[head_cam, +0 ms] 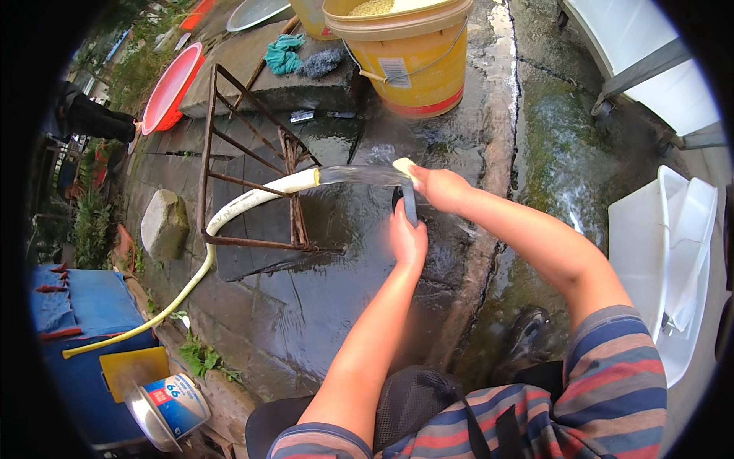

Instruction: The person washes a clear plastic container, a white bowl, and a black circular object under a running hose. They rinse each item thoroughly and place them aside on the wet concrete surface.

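My left hand [408, 236] grips a narrow dark grey object [409, 202] held upright; its exact kind is unclear. Just above and right of it, my right hand [445, 188] holds a pale yellow sponge-like piece [403, 166] near the grey object's top end. A thick white hose [258, 195] rests on a rusty metal frame [207, 155]. From its mouth a stream of clear water [362, 175] shoots across to the grey object and my right fingers. Water splashes onto the wet dark paving below my hands.
A yellow bucket [416, 69] holding pale grains stands ahead, beside a stone slab with a teal cloth [284, 54] and a dark scouring bundle [321, 63]. White plastic tubs [633, 229] stand right. At left are a rock [164, 225], a red basin [172, 86] and a person's dark-clothed leg [97, 117].
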Action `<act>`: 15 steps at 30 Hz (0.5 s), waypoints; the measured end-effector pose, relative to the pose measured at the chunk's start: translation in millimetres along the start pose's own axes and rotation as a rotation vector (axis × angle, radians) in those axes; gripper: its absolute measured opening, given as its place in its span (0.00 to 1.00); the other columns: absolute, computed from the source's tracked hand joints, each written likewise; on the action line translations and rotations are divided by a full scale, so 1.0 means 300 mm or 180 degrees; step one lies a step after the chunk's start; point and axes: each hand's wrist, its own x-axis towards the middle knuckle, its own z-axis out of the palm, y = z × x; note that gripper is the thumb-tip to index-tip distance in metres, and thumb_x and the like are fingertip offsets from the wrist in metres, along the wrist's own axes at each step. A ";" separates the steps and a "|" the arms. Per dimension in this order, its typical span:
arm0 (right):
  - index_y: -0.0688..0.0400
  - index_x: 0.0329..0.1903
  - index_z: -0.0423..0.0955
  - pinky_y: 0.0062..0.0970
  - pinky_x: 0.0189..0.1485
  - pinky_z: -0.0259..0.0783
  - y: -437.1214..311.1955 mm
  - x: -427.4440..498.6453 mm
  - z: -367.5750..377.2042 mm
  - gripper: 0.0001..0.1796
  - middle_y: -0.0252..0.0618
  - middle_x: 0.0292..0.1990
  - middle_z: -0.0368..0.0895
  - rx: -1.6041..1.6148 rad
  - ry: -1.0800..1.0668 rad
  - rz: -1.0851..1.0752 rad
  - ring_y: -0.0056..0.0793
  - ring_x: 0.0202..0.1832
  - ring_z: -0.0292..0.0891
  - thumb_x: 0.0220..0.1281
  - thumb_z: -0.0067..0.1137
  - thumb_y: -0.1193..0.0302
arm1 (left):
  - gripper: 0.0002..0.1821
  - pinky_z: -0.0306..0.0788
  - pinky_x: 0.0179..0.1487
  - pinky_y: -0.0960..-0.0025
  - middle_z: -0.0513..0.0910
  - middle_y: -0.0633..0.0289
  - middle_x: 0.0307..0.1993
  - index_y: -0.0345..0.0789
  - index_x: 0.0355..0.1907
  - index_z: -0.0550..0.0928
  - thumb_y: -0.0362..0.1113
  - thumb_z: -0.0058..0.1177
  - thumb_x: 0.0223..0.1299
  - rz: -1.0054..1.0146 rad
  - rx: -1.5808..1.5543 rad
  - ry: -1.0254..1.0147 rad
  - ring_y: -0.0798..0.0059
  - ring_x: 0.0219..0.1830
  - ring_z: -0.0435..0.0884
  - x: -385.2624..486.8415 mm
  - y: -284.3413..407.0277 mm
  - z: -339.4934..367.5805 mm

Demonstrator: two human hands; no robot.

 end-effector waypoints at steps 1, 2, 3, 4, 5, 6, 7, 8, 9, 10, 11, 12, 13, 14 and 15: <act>0.50 0.59 0.66 0.45 0.43 0.72 -0.026 -0.047 -0.004 0.21 0.53 0.39 0.80 -0.0054 0.0172 -0.0042 0.51 0.42 0.77 0.64 0.47 0.64 | 0.29 0.69 0.51 0.55 0.77 0.43 0.42 0.35 0.55 0.72 0.29 0.58 0.45 -0.0041 -0.0143 -0.0026 0.45 0.46 0.75 0.015 -0.011 0.003; 0.47 0.60 0.66 0.46 0.41 0.73 -0.044 -0.091 -0.009 0.21 0.52 0.35 0.80 -0.0201 0.0042 -0.0131 0.51 0.40 0.78 0.64 0.47 0.64 | 0.26 0.70 0.50 0.56 0.78 0.43 0.42 0.33 0.53 0.74 0.29 0.56 0.45 -0.0126 -0.0419 -0.0020 0.46 0.46 0.76 0.031 -0.020 0.006; 0.46 0.58 0.67 0.46 0.41 0.73 -0.059 -0.121 -0.017 0.20 0.51 0.32 0.80 -0.0346 -0.0313 -0.0182 0.52 0.39 0.78 0.64 0.46 0.62 | 0.23 0.70 0.50 0.57 0.80 0.43 0.42 0.32 0.50 0.75 0.29 0.54 0.46 -0.0158 -0.0759 -0.0022 0.47 0.47 0.77 0.043 -0.027 0.008; 0.47 0.58 0.68 0.46 0.42 0.73 -0.062 -0.111 -0.035 0.19 0.51 0.33 0.80 -0.0502 -0.0389 0.0095 0.51 0.39 0.78 0.64 0.46 0.62 | 0.23 0.70 0.51 0.58 0.79 0.43 0.43 0.32 0.51 0.76 0.28 0.53 0.46 -0.0297 -0.0856 -0.0238 0.47 0.48 0.77 0.048 -0.031 0.012; 0.48 0.57 0.68 0.46 0.42 0.73 -0.063 -0.118 -0.046 0.19 0.51 0.34 0.80 -0.0550 -0.0608 0.0162 0.51 0.39 0.78 0.64 0.46 0.62 | 0.23 0.70 0.52 0.59 0.79 0.43 0.45 0.32 0.51 0.76 0.27 0.53 0.46 -0.0410 -0.0985 -0.0346 0.48 0.50 0.77 0.053 -0.031 0.016; 0.49 0.57 0.68 0.45 0.43 0.73 -0.055 -0.086 -0.065 0.19 0.52 0.36 0.80 -0.0344 -0.0306 0.0217 0.50 0.40 0.78 0.64 0.46 0.63 | 0.24 0.69 0.53 0.59 0.79 0.43 0.46 0.32 0.51 0.76 0.27 0.52 0.46 -0.0185 -0.0674 -0.0378 0.49 0.51 0.76 0.049 -0.031 0.020; 0.49 0.57 0.69 0.45 0.43 0.73 -0.040 -0.045 -0.090 0.19 0.52 0.37 0.81 -0.0172 -0.0461 0.0397 0.49 0.41 0.79 0.64 0.46 0.63 | 0.25 0.69 0.55 0.59 0.78 0.43 0.47 0.32 0.52 0.76 0.27 0.52 0.46 0.0078 -0.0437 -0.0267 0.49 0.51 0.76 0.047 -0.028 0.027; 0.53 0.55 0.69 0.44 0.44 0.72 -0.046 -0.047 -0.091 0.18 0.52 0.39 0.81 0.0015 0.0140 0.0352 0.49 0.43 0.78 0.64 0.45 0.64 | 0.26 0.68 0.57 0.60 0.77 0.43 0.49 0.33 0.53 0.75 0.26 0.52 0.45 0.0088 -0.0374 -0.0120 0.50 0.52 0.75 0.038 -0.027 0.030; 0.55 0.53 0.70 0.44 0.44 0.72 -0.041 -0.035 -0.100 0.17 0.53 0.39 0.80 0.0055 0.0132 0.0570 0.50 0.43 0.78 0.64 0.45 0.64 | 0.26 0.68 0.57 0.59 0.77 0.43 0.49 0.32 0.53 0.75 0.26 0.52 0.45 0.0066 -0.0378 -0.0132 0.49 0.52 0.76 0.032 -0.026 0.035; 0.56 0.53 0.70 0.45 0.45 0.71 -0.047 -0.047 -0.096 0.17 0.53 0.39 0.81 0.0135 -0.0135 0.0514 0.50 0.43 0.78 0.64 0.45 0.64 | 0.26 0.68 0.56 0.59 0.78 0.43 0.48 0.32 0.53 0.76 0.26 0.52 0.45 0.0048 -0.0374 -0.0138 0.49 0.52 0.76 0.028 -0.028 0.036; 0.57 0.54 0.69 0.45 0.45 0.71 -0.047 -0.033 -0.103 0.18 0.53 0.39 0.81 0.0159 -0.0058 0.0666 0.51 0.43 0.78 0.64 0.45 0.65 | 0.25 0.68 0.56 0.59 0.78 0.43 0.48 0.32 0.53 0.76 0.26 0.52 0.45 0.0144 -0.0375 -0.0207 0.49 0.51 0.76 0.029 -0.029 0.036; 0.54 0.55 0.69 0.45 0.44 0.72 -0.056 -0.075 -0.088 0.18 0.52 0.37 0.81 0.0111 -0.0133 0.0485 0.51 0.41 0.78 0.65 0.45 0.64 | 0.24 0.68 0.55 0.59 0.78 0.43 0.47 0.31 0.52 0.76 0.26 0.51 0.46 -0.0076 -0.0439 -0.0243 0.49 0.51 0.76 0.031 -0.030 0.036; 0.50 0.58 0.67 0.46 0.43 0.72 -0.066 -0.116 -0.073 0.20 0.52 0.34 0.80 -0.0166 -0.0470 0.0376 0.50 0.39 0.78 0.65 0.45 0.62 | 0.24 0.69 0.55 0.59 0.79 0.43 0.46 0.31 0.52 0.76 0.27 0.51 0.47 -0.0242 -0.0522 -0.0318 0.49 0.50 0.77 0.034 -0.032 0.034; 0.49 0.59 0.66 0.46 0.42 0.73 -0.067 -0.126 -0.068 0.20 0.51 0.32 0.80 -0.0253 -0.0457 0.0307 0.49 0.38 0.78 0.65 0.45 0.62 | 0.23 0.69 0.54 0.58 0.79 0.43 0.45 0.30 0.52 0.76 0.28 0.51 0.48 -0.0418 -0.0773 -0.0405 0.49 0.50 0.77 0.037 -0.033 0.032; 0.47 0.60 0.65 0.46 0.41 0.73 -0.074 -0.148 -0.061 0.21 0.51 0.31 0.79 -0.0318 -0.0745 0.0220 0.48 0.37 0.79 0.65 0.45 0.61 | 0.23 0.69 0.53 0.58 0.79 0.42 0.45 0.30 0.52 0.76 0.30 0.52 0.49 -0.0636 -0.1039 -0.0353 0.49 0.50 0.77 0.041 -0.032 0.029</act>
